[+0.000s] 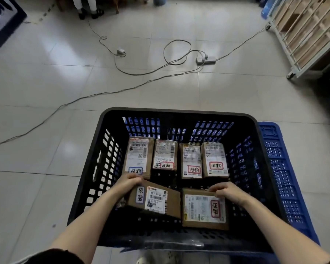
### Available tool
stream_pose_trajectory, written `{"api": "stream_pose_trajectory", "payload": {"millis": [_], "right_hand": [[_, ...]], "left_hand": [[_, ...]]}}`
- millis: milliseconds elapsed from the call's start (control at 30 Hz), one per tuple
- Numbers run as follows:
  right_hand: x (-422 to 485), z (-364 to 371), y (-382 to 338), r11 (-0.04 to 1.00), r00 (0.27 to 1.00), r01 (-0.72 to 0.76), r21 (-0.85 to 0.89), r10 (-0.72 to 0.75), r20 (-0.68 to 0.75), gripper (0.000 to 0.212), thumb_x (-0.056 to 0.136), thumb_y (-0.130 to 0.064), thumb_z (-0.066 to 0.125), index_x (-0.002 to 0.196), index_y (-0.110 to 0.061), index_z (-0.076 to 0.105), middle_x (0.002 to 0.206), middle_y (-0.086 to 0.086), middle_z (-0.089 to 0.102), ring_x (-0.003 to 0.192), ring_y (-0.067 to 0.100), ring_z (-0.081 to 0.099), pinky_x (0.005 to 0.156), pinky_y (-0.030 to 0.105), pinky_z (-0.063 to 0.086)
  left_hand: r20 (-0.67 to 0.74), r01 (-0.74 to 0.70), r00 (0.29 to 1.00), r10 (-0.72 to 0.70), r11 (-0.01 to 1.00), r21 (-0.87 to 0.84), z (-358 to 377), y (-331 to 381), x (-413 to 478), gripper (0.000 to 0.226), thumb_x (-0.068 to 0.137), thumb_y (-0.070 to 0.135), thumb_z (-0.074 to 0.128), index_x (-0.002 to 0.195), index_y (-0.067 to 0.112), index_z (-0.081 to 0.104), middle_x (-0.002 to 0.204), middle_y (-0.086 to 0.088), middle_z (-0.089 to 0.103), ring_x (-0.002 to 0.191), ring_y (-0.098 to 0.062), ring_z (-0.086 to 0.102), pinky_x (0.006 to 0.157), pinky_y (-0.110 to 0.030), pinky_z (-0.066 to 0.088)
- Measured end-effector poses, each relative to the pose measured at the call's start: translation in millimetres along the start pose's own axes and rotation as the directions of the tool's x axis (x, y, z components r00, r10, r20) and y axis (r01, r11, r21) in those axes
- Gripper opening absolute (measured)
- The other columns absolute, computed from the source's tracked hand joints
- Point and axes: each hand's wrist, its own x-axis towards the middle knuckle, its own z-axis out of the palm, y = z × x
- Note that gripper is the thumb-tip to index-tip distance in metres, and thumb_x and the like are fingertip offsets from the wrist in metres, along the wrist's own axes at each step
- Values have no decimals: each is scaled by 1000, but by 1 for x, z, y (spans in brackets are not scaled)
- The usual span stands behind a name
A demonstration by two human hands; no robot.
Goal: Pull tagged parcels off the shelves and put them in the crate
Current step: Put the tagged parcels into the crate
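Holding, left grip [131, 181]: tilted parcel [156, 201], crate [179, 111] 7 o'clock
Clasping, right grip [227, 192]: flat parcel [202, 208] far edge, 5 o'clock

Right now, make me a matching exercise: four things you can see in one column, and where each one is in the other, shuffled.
Things:
1. left hand
2. right hand
3. power strip
4. shelf

Places:
A. gripping the near-right parcel
B. top right corner of the view
C. gripping the near-left parcel
D. on the floor beyond the crate

Pairs: 1-C, 2-A, 3-D, 4-B
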Motion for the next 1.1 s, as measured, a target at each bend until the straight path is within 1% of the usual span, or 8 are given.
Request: {"api": "stream_pose_trajectory", "payload": {"millis": [133,333,500,733,833,933,1000,1100], "right_hand": [[5,10,3,1000,1000,-8,-23,9,30,42,80,-5,63,121,-12,60,106,-1,63,95,9,61,76,16,47],[13,33,-12,963,998,57,-264,-46,47,53,80,-13,65,131,-19,51,129,3,55,118,16,52,100,27,44],[23,44,-21,888,993,115,-445,-111,37,47,84,-18,61,130,-25,51,127,1,55,117,16,52,90,21,41],[34,45,-20,870,994,109,-482,-104,38,44,88,-17,54,131,-25,49,125,1,54,114,16,52,83,20,39],[34,44,-18,860,995,102,-500,-100,30,48,89,-22,55,135,-27,45,129,1,52,118,17,50,90,24,41],[28,45,-19,815,995,89,-572,-100,12,56,89,-29,53,142,-27,35,138,3,43,127,21,40,102,32,38],[21,45,-23,789,993,83,-609,-117,-17,60,89,-32,53,144,-25,30,144,4,37,132,23,33,106,36,35],[10,44,-31,782,986,96,-615,-160,-49,61,90,-35,51,145,-22,28,148,5,33,136,25,29,108,39,33]], "left_hand": [[57,-8,998,-6,969,246,0,-5,1,28,83,6,64,110,8,65,110,-8,59,98,-20,58,85,-28,48],[59,-59,998,32,846,529,-6,-20,4,28,86,12,61,113,14,68,120,-4,65,101,-10,56,85,-19,40],[79,-49,997,6,829,557,-2,-26,8,33,87,8,56,117,13,67,126,-5,63,118,-17,55,99,-25,42],[141,-44,989,-36,851,524,7,-31,15,33,87,6,56,118,14,66,122,-6,64,111,-14,58,91,-20,44],[125,-19,990,-68,806,591,10,-29,17,37,86,14,59,121,23,63,128,-1,61,119,-16,53,108,-36,38],[72,29,990,-123,669,743,13,-22,14,47,85,25,60,130,35,53,139,-1,50,136,-24,32,116,-52,13],[47,26,993,-106,593,805,16,-13,9,52,86,30,59,135,38,45,144,-4,42,141,-27,21,115,-55,5],[57,-41,998,-12,548,835,15,-4,-1,51,88,36,57,137,37,43,146,-3,39,141,-27,21,115,-55,8]]}}
